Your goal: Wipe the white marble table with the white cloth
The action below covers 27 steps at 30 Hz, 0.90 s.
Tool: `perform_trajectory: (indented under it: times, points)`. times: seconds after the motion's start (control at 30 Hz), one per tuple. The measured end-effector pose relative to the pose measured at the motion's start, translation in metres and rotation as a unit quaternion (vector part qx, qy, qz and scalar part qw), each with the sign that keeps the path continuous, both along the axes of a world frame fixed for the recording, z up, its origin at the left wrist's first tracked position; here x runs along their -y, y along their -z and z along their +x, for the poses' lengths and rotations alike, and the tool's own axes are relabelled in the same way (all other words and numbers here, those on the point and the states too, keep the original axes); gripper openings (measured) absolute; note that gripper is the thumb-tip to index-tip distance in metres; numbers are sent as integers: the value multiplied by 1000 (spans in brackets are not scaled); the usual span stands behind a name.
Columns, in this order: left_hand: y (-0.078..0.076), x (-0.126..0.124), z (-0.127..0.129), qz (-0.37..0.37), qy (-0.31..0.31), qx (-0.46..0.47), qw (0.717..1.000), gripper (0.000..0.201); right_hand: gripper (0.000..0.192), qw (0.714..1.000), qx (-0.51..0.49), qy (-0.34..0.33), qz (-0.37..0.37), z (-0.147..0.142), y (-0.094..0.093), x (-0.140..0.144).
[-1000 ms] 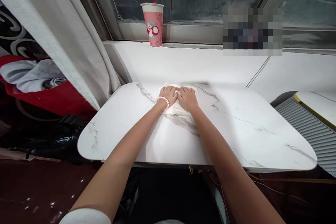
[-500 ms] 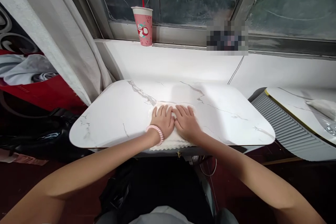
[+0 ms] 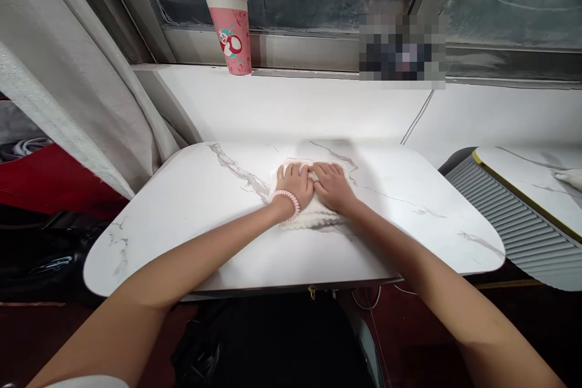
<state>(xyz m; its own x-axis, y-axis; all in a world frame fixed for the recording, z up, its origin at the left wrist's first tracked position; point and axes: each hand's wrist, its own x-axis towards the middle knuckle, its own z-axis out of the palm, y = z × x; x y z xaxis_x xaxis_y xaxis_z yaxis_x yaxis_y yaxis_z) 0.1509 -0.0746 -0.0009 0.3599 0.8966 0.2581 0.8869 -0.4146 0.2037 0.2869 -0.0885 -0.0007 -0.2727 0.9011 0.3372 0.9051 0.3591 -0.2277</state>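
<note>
At the left edge of the frame a pale curtain (image 3: pixel 68 91) hangs down, with a red surface (image 3: pixel 50 179) showing below it. Toward the upper left, a pink paper cup (image 3: pixel 231 33) with a red straw stands on the window sill (image 3: pixel 318 76), well apart from the hands.

In the middle of the frame lies a white marble-patterned tabletop (image 3: pixel 191 212). On its far half, just left of centre, a white cloth (image 3: pixel 305 217) lies flat. The left hand (image 3: pixel 296 185), with a pink coiled band (image 3: pixel 287 200) on the wrist, presses palm-down on the cloth. Just beside it and touching it, the right hand (image 3: pixel 334 185) does the same. Both hands are spread flat with fingers extended, not gripping anything; the cloth is pinned under the palms, its wavy near edge showing just behind the wrists.

To do this wiping well, I judge the palms should bear evenly so the cloth stays flat, and the two hands should move as one so it does not bunch up.

At the right edge, a ribbed grey panel (image 3: pixel 513 224) sits beside a second marble surface (image 3: pixel 531 176).
</note>
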Motion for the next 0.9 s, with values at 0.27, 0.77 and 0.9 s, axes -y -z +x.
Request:
perform_trajectory:
  times: [0.27, 0.77, 0.9]
  points:
    - [-3, -97, 24, -11, -15, 23, 1000, 39, 40, 998, -49, 40, 1, 17, 2, -96]
    - [1, -142, 44, 15, -3, -4, 1000, 41, 38, 994, -82, 72, 21, 33, 5, -131]
    - [2, -117, 46, 13, -23, -5, 1000, 43, 40, 996, -64, 66, 11, 33, 4, -109]
